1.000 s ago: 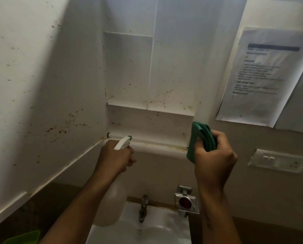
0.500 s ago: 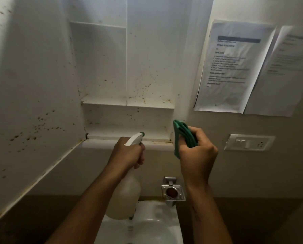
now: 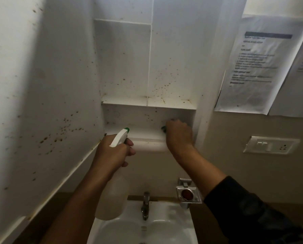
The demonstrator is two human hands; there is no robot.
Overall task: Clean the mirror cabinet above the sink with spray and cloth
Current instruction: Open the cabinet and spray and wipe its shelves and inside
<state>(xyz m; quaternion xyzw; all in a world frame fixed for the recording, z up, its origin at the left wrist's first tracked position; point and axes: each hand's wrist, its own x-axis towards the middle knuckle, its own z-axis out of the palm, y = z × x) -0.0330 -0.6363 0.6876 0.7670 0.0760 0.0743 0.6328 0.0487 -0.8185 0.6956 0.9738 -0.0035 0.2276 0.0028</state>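
Observation:
The white cabinet (image 3: 147,103) stands open above the sink, its shelves and back speckled with brown spots. Its door (image 3: 41,94) swings out to the left, spotted too. My left hand (image 3: 112,154) grips a clear spray bottle (image 3: 112,199) by its white head with a green nozzle (image 3: 126,129), held just below the lowest shelf. My right hand (image 3: 179,134) reaches into the lowest compartment at its right end, closed over the green cloth (image 3: 163,128); only a small corner of the cloth shows past my knuckles.
A white sink (image 3: 164,229) with a chrome tap (image 3: 145,205) sits directly below. A metal soap holder (image 3: 188,193) is fixed to the wall on the right. Printed paper sheets (image 3: 256,67) and a switch plate (image 3: 270,144) hang on the right wall.
My right hand has moved from beside the cabinet's right edge into the lowest compartment, pressing the cloth down there. The view shifted slightly; the spray bottle stays in my left hand.

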